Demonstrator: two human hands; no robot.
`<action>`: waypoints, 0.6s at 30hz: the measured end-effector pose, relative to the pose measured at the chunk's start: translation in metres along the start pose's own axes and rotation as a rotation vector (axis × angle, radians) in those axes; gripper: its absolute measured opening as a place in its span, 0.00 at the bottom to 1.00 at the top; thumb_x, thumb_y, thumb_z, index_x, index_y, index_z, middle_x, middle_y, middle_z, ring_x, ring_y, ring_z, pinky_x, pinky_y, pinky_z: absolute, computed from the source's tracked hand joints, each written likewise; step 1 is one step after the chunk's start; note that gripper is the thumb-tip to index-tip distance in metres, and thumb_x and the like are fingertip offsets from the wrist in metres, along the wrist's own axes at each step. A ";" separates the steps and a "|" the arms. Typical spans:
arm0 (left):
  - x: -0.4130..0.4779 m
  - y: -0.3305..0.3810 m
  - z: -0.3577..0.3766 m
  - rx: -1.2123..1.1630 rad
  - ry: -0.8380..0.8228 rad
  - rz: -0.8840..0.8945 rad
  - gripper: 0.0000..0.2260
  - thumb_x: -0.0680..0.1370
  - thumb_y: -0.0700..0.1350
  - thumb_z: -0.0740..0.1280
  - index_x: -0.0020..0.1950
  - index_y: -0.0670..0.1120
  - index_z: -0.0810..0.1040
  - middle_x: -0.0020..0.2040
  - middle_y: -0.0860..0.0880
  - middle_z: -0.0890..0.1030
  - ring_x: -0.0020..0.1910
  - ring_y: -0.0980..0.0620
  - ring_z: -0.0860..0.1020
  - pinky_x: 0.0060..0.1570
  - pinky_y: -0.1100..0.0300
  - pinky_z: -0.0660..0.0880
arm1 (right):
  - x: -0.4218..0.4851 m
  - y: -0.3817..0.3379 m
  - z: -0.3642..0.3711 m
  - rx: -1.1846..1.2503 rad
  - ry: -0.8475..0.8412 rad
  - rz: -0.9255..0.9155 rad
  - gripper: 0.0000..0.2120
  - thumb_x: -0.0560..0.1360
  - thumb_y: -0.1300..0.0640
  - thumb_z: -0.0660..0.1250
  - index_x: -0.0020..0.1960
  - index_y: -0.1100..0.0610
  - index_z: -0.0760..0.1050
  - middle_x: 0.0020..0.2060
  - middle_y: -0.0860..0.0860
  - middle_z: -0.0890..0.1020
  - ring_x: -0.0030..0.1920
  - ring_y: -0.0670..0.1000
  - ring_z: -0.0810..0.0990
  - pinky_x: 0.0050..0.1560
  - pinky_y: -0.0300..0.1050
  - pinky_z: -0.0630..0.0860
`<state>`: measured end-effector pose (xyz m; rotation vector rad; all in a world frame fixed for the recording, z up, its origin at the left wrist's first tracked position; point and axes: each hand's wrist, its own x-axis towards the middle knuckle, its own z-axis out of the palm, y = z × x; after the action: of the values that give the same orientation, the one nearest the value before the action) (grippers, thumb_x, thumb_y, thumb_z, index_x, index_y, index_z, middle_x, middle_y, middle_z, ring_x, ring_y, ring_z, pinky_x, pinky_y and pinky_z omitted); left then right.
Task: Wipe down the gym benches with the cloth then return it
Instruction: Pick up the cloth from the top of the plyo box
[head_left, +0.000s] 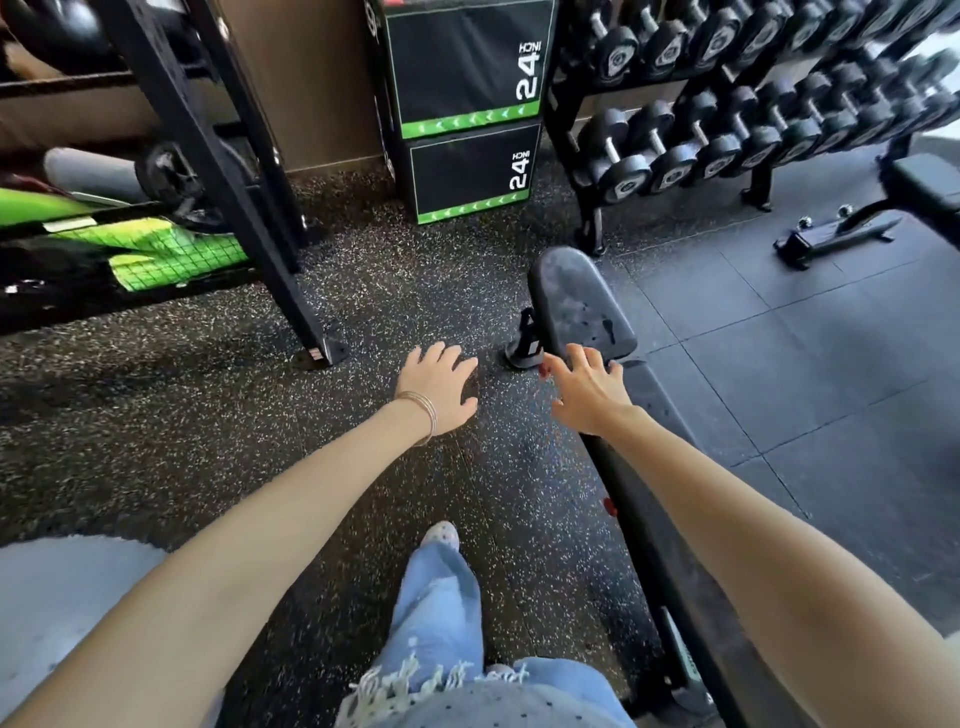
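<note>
A black padded gym bench (576, 306) runs from the lower right toward the centre, its seat pad dull and smudged. My right hand (589, 392) hovers over the gap between seat pad and back pad, fingers spread, holding nothing. My left hand (441, 387), with thin bangles on the wrist, is stretched out over the speckled floor to the left of the bench, fingers apart and empty. No cloth is in view. A second bench (930, 189) shows at the right edge.
A dumbbell rack (727, 130) fills the upper right. Two stacked black-and-green plyo boxes (467, 104) stand against the wall. A black storage rack (218, 156) with green items is at the left. My legs in jeans (441, 613) stand beside the bench.
</note>
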<state>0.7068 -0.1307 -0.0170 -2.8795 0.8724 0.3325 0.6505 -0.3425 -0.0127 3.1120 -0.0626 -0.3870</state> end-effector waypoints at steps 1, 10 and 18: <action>0.015 -0.011 -0.004 -0.001 0.004 0.002 0.28 0.78 0.59 0.54 0.76 0.52 0.55 0.76 0.47 0.58 0.75 0.45 0.54 0.73 0.46 0.53 | 0.016 -0.002 -0.006 0.003 0.004 0.010 0.33 0.74 0.51 0.65 0.74 0.50 0.55 0.71 0.57 0.59 0.71 0.58 0.56 0.67 0.64 0.60; 0.119 -0.091 -0.026 -0.010 -0.037 0.041 0.28 0.78 0.59 0.53 0.76 0.52 0.53 0.77 0.46 0.56 0.75 0.45 0.54 0.73 0.46 0.53 | 0.139 -0.020 -0.043 0.030 -0.009 0.050 0.34 0.74 0.52 0.65 0.75 0.51 0.54 0.72 0.58 0.58 0.72 0.59 0.55 0.67 0.64 0.58; 0.199 -0.135 -0.031 -0.030 -0.050 0.014 0.28 0.78 0.59 0.54 0.76 0.52 0.53 0.77 0.46 0.56 0.75 0.45 0.54 0.73 0.46 0.53 | 0.233 -0.014 -0.050 0.008 -0.060 0.020 0.33 0.74 0.52 0.65 0.75 0.51 0.53 0.71 0.58 0.58 0.71 0.59 0.55 0.67 0.66 0.58</action>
<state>0.9486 -0.1306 -0.0292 -2.8798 0.8876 0.4198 0.8889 -0.3383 -0.0215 3.1052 -0.0958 -0.4801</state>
